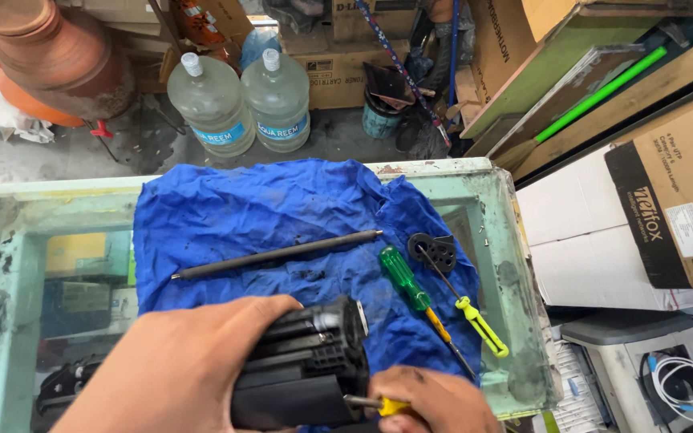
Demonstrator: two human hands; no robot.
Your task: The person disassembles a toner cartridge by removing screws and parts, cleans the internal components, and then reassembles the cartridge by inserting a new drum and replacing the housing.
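Hands count two, both the person's own. The left hand lies over a black toner cartridge, fingers curled along its ribbed top and grasping it, so the cartridge is held low in the view, over the near edge of a blue cloth. The right hand is clenched around a small tool with a yellow handle, whose metal shaft touches the end of the cartridge.

One blue cloth is spread, crumpled, over a glass-topped table with a pale green painted frame. On the cloth lie four loose things: one long dark roller rod, set slantwise across the middle; one green-handled screwdriver with an orange collar; one slim yellow-handled screwdriver just beside it, the two shafts running nearly side by side; and one small black gear-like part near the far ends of both.

Beyond the table stand two large clear water bottles with white caps, touching each other. To their left sits one terracotta pot. Cardboard boxes are stacked at the far side and on the right; their full number cannot be told. One coil of white cable rests on a grey machine at the lower right.
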